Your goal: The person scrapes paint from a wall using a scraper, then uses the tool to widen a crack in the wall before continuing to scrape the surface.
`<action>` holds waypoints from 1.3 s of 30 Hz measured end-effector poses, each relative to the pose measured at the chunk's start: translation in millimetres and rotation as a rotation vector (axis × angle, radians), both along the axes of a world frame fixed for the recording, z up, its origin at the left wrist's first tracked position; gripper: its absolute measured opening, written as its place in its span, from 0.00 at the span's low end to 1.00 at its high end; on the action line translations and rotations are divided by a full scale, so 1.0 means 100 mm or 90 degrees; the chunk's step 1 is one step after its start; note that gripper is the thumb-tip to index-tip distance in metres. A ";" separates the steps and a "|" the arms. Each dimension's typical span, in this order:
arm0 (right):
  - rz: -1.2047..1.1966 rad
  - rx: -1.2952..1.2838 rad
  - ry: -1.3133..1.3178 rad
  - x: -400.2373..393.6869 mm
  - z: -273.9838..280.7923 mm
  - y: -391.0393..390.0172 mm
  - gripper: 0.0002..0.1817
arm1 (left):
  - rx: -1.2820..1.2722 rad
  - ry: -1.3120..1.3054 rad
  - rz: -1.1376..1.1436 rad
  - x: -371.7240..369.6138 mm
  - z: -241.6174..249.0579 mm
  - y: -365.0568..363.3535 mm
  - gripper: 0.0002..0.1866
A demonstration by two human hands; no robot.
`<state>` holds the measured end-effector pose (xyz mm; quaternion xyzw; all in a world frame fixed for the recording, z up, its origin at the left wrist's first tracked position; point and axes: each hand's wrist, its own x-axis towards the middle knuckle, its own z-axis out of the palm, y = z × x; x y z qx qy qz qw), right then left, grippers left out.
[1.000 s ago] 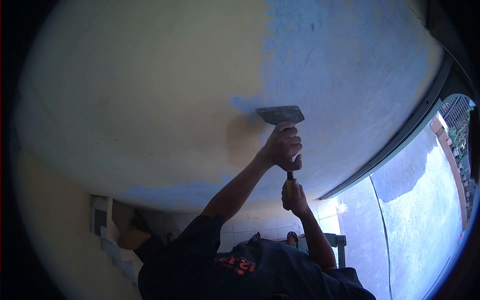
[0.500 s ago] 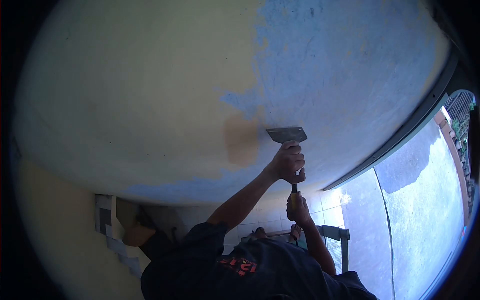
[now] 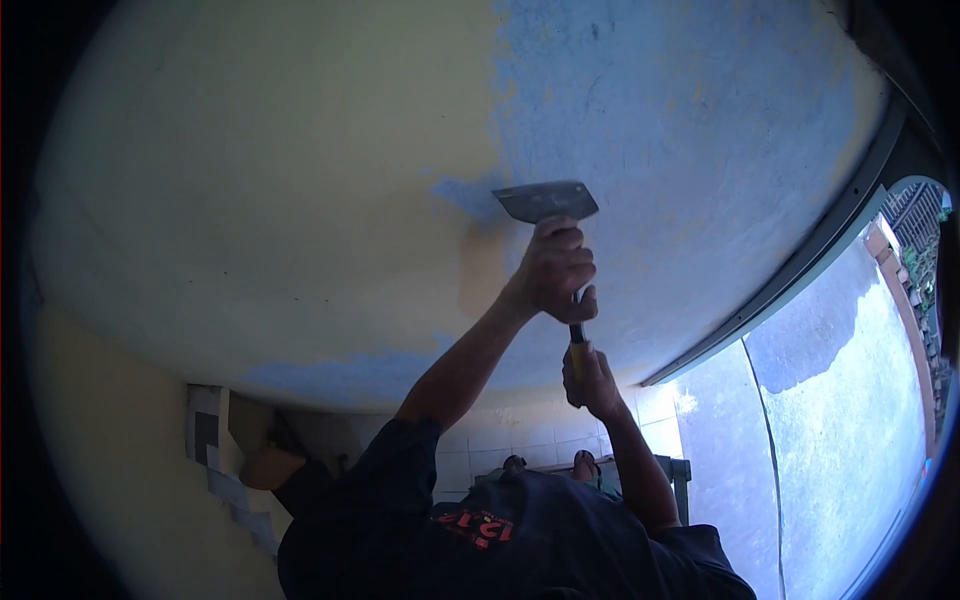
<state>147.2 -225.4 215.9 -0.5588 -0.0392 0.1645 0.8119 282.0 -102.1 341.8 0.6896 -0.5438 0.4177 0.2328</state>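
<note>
left grip (image 3: 558, 272) and right grip (image 3: 595, 384) wrap the scraper (image 3: 545, 202) tightly. uneven pressure could make it gouge the wall (image 3: 690, 150).

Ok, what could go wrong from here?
The scraper blade might gouge the wall if a corner digs in near the ragged edge of the yellowish paint. The left hand grips close behind the blade, so a slip could scrape its knuckles.

The wall (image 3: 350, 180) is cream and blotchy blue, the scraper (image 3: 545, 202) grey-bladed (its handle (image 3: 580, 358) yellow and black).
</note>
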 end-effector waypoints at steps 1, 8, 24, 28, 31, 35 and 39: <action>0.009 0.011 -0.005 -0.05 0.00 -0.01 0.32 | 0.002 -0.007 0.000 -0.03 -0.03 -0.01 0.12; 0.032 0.071 0.148 -0.34 -0.47 -0.03 0.31 | 0.044 0.107 0.013 -0.19 -0.71 -0.03 0.09; 0.005 0.033 0.042 -0.09 0.53 0.11 0.32 | 0.014 -0.008 0.011 -0.05 0.34 0.09 0.12; 0.025 0.057 0.054 -0.34 0.41 0.02 0.29 | -0.005 0.029 -0.020 -0.22 0.18 0.04 0.11; 0.009 0.036 0.146 -0.50 0.12 0.01 0.28 | -0.018 0.060 -0.020 -0.27 -0.22 -0.02 0.10; -0.029 0.008 0.162 -0.46 -0.02 0.10 0.29 | 0.015 0.099 -0.003 -0.22 -0.41 0.00 0.09; -0.009 0.022 0.130 -0.31 0.13 0.11 0.30 | 0.039 0.072 0.008 -0.13 -0.19 0.07 0.10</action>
